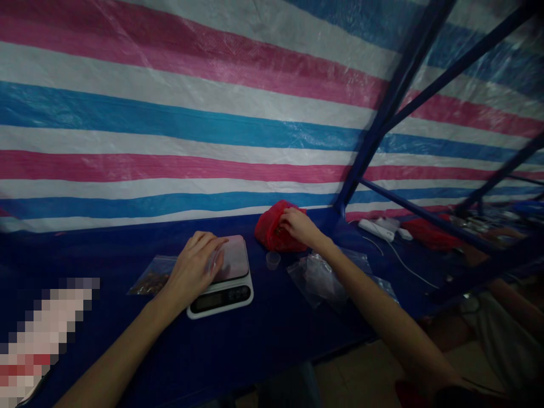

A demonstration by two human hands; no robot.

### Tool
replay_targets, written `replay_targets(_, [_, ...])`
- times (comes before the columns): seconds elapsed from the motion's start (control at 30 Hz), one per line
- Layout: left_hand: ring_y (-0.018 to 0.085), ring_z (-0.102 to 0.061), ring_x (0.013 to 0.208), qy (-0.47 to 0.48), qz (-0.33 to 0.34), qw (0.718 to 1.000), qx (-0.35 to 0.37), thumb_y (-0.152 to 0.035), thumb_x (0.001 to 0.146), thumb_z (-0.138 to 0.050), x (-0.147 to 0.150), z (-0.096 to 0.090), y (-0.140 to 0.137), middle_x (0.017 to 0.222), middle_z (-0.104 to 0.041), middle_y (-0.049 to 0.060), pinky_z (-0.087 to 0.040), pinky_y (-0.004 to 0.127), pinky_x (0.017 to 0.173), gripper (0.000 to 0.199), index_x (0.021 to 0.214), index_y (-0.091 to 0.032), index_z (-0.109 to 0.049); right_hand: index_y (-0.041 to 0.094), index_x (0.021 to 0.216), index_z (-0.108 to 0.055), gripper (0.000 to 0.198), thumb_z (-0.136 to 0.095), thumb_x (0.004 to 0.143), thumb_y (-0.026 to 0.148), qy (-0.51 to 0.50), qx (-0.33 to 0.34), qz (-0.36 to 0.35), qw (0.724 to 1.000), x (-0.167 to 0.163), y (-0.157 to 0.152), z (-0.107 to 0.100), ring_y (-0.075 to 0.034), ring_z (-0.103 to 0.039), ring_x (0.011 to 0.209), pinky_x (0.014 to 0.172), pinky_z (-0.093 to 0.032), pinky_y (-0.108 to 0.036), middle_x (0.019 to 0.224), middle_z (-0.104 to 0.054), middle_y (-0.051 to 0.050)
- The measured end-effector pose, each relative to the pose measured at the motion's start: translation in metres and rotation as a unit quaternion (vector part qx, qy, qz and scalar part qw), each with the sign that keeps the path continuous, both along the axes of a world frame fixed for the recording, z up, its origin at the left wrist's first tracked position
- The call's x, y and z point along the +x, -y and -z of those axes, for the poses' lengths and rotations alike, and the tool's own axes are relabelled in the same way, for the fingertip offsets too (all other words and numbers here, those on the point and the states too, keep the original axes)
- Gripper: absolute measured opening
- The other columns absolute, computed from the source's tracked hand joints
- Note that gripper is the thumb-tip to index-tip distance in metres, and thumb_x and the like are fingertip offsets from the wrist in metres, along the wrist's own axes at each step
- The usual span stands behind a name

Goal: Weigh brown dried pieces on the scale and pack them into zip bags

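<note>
My left hand (199, 262) rests over the left side of a kitchen scale (233, 258), its fingers curled round a see-through plastic item (216, 258) whose exact kind I cannot make out. The scale is white with a dark display strip at the front. My right hand (300, 225) reaches into the mouth of a red plastic bag (268, 228). Its fingers are pinched together at small brownish bits inside, too small to name. Just in front of the red bag stands a small clear cup (272, 260).
A clear bag of small brown pieces (151, 281) lies left of the scale. Under my right forearm are several clear plastic bags (323, 277). A white power strip (376, 230) with a cord, blue metal bars (374, 141) and another person's arm (476, 255) are at right.
</note>
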State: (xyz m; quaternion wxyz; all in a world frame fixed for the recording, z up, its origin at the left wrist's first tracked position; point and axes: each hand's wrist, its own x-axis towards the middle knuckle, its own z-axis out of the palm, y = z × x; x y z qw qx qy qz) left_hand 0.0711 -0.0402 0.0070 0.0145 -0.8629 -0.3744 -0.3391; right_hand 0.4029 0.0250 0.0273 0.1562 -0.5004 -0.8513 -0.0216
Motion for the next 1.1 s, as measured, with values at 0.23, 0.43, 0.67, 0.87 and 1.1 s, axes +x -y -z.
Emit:
replay_targets(0.23, [0.024, -0.055, 0.1, -0.018, -0.008, 0.999, 0.027, -0.03, 0.099, -0.054, 0.0, 0.005, -0.001, 0.1, -0.07, 0.007, -0.048, 0.04, 0.086, 0.025, 0.116, -0.019, -0.068, 0.016, 0.094, -0.078, 0.019, -0.072, 0.092, 0.034, 0.054, -0.016, -0.02, 0.998, 0.002, -0.004, 0.003, -0.024, -0.061, 0.104, 0.093, -0.044, -0.035, 0.104, -0.071, -0.01])
replay_targets(0.43, [0.024, -0.056, 0.099, 0.002, -0.015, 1.0, 0.006, -0.032, 0.098, -0.054, -0.001, 0.0, 0.004, 0.097, -0.068, 0.006, -0.049, 0.039, 0.086, 0.022, 0.111, -0.021, -0.066, 0.013, 0.105, -0.074, 0.024, -0.051, 0.102, 0.019, 0.071, 0.039, 0.037, 0.996, -0.001, -0.006, 0.014, -0.025, -0.058, 0.112, 0.101, -0.04, -0.038, 0.115, -0.069, -0.014])
replay_targets(0.67, [0.025, -0.055, 0.098, 0.001, -0.027, 1.0, -0.013, -0.034, 0.098, -0.054, -0.001, 0.001, 0.003, 0.099, -0.066, 0.006, -0.049, 0.04, 0.088, 0.026, 0.118, -0.021, -0.065, 0.015, 0.103, -0.071, 0.028, -0.046, 0.104, 0.024, 0.075, 0.021, 0.079, 0.994, 0.01, 0.004, -0.006, -0.024, -0.067, 0.097, 0.086, -0.044, -0.033, 0.104, -0.075, -0.013])
replay_targets(0.87, [0.024, -0.053, 0.1, -0.005, -0.02, 1.0, -0.017, -0.03, 0.097, -0.055, 0.0, 0.003, 0.002, 0.099, -0.065, 0.006, -0.049, 0.039, 0.088, 0.02, 0.112, -0.021, -0.065, 0.015, 0.1, -0.074, 0.022, -0.053, 0.1, 0.023, 0.137, -0.042, 0.064, 0.988, 0.013, 0.012, -0.012, -0.025, -0.07, 0.092, 0.078, -0.048, -0.031, 0.101, -0.076, -0.014])
replay_targets(1.1, [0.025, -0.052, 0.103, -0.021, -0.015, 0.999, -0.02, -0.035, 0.094, -0.06, -0.001, 0.008, 0.001, 0.106, -0.064, 0.006, -0.049, 0.04, 0.09, 0.032, 0.124, -0.023, -0.062, 0.015, 0.113, -0.074, 0.023, -0.064, 0.092, 0.016, 0.077, -0.047, -0.028, 0.996, 0.009, 0.005, -0.003, -0.024, -0.067, 0.109, 0.096, -0.049, -0.033, 0.117, -0.073, -0.012])
